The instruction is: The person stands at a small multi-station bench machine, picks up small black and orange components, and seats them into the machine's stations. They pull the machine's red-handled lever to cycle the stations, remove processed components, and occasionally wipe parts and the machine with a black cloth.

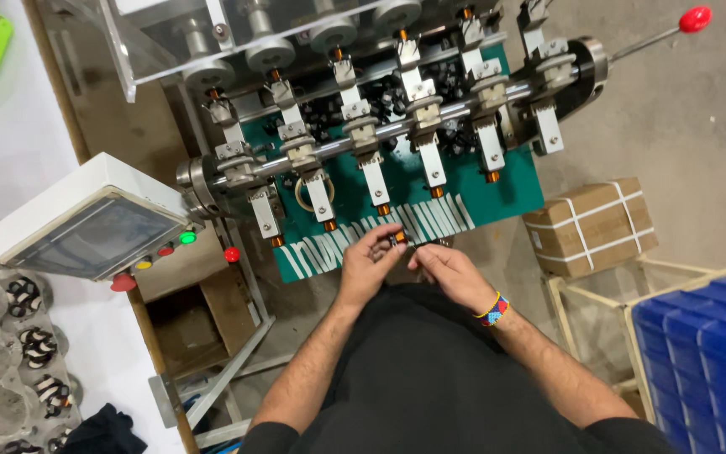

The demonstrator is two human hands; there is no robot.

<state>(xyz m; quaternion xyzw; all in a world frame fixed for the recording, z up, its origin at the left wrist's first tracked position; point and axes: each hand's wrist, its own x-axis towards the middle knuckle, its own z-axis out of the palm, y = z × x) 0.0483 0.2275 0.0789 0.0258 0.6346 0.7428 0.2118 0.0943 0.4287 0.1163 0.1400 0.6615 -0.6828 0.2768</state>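
Head view: left hand (pixel 369 261) pinches small copper coil (pixel 397 239); right hand (pixel 445 267) closed, apparently on its wire. Slack grip risks dropping it.

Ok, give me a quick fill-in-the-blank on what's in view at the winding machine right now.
1. The left hand pinches a small ____-coloured coil at its fingertips.
2. The right hand wears a beaded band on its ____.
3. The lever at the machine's end has a ____ knob.
4. The strapped cardboard box sits on the ____.

Missing words: copper; wrist; red; floor
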